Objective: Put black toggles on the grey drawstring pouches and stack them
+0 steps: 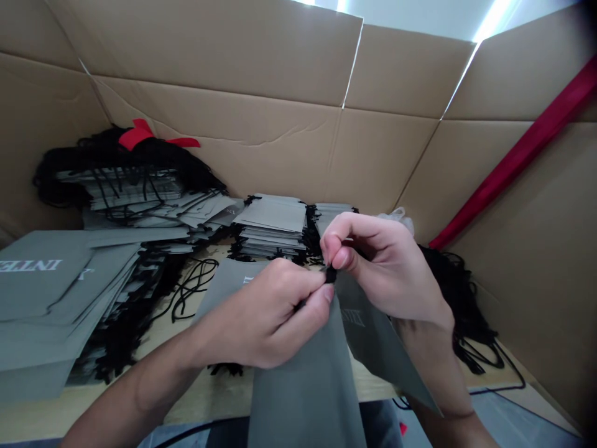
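Both hands meet near the middle of the head view, around a small black cord knot (331, 274) at the top of a grey card piece (303, 386). My left hand (275, 311) pinches the cord by the knot between thumb and forefinger. Just above it, my right hand (387, 267) is closed with its thumb and fingertips together at the cord; the strand between them is mostly hidden. The grey piece hangs down below the left hand. Another grey panel with white lettering (373, 330) hangs beneath the right hand, partly behind the wrist.
Grey cards with black cords form a large pile (107, 292) at the left. Behind the hands stands a neat stack (273, 214). Black cords (459, 292) lie at the right, others at the back left under red strips (140, 134). Cardboard walls (261, 118) enclose the wooden table (209, 398).
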A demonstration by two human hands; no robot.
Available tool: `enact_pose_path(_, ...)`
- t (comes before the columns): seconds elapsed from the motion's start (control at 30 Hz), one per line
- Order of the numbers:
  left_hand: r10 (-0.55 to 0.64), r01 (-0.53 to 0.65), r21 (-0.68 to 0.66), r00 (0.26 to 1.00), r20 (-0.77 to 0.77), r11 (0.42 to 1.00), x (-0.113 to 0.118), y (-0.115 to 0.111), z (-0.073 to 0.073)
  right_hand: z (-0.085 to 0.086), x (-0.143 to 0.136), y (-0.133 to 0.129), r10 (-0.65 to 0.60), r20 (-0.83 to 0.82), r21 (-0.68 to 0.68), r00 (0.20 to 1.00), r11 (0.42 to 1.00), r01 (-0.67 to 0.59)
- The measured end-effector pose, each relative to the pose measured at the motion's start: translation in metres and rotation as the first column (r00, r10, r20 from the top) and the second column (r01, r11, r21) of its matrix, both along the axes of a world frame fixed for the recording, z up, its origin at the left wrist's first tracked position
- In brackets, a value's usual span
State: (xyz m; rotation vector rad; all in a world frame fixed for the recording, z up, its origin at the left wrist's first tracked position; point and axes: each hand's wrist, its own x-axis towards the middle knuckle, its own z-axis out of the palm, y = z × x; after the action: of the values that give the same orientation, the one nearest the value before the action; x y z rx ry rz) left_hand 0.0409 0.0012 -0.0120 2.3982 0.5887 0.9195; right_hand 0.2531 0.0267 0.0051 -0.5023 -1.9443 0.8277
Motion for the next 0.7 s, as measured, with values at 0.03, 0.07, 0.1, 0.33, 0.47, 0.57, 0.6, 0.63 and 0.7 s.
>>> enact_pose_path(0.03, -0.012, 0.012, 0.011, 1.000, -0.008, 1.000, -0.001, -0.001, 0.000, -0.001, -0.001, 0.002, 0.030, -0.013, -0.012, 0.999, 0.999, -0.030)
enact_pose_path(0.07, -0.022, 0.022, 0.019, 1.000, -0.014, 1.000, -0.002, -0.001, 0.000, -0.003, -0.002, 0.003, 0.059, -0.029, -0.023, 0.998, 0.998, -0.060)
enact_pose_path(0.1, -0.027, 0.028, 0.022, 1.000, -0.016, 0.999, -0.003, -0.001, 0.000, -0.004, -0.003, 0.005, 0.086, -0.048, -0.026, 0.995, 0.996, -0.087)
enact_pose_path(0.33, -0.082, 0.082, -0.082, 0.997, 0.000, 0.993, -0.009, 0.002, 0.004, -0.004, 0.006, 0.015, 0.253, -0.014, 0.004, 0.967, 0.967, -0.253)
enact_pose_path(0.47, -0.174, 0.185, -0.230, 0.983, 0.066, 0.955, -0.008, 0.008, 0.005, 0.000, 0.013, 0.018, 0.295, 0.067, 0.071, 0.953, 0.951, -0.300)
enact_pose_path(0.57, -0.195, 0.221, -0.342, 0.975, 0.109, 0.913, -0.007, 0.011, 0.005, 0.002, 0.015, 0.018, 0.253, 0.092, 0.091, 0.963, 0.961, -0.261)
enact_pose_path(0.6, -0.186, 0.215, -0.354, 0.976, 0.115, 0.910, -0.007, 0.011, 0.005, 0.002, 0.014, 0.018, 0.233, 0.095, 0.088, 0.968, 0.966, -0.241)
enact_pose_path(0.63, -0.178, 0.209, -0.352, 0.977, 0.120, 0.912, -0.007, 0.011, 0.005, 0.002, 0.014, 0.017, 0.219, 0.093, 0.084, 0.971, 0.970, -0.227)
enact_pose_path(0.7, -0.169, 0.199, -0.320, 0.978, 0.119, 0.926, -0.006, 0.008, 0.005, 0.001, 0.011, 0.016, 0.212, 0.066, 0.082, 0.975, 0.973, -0.217)
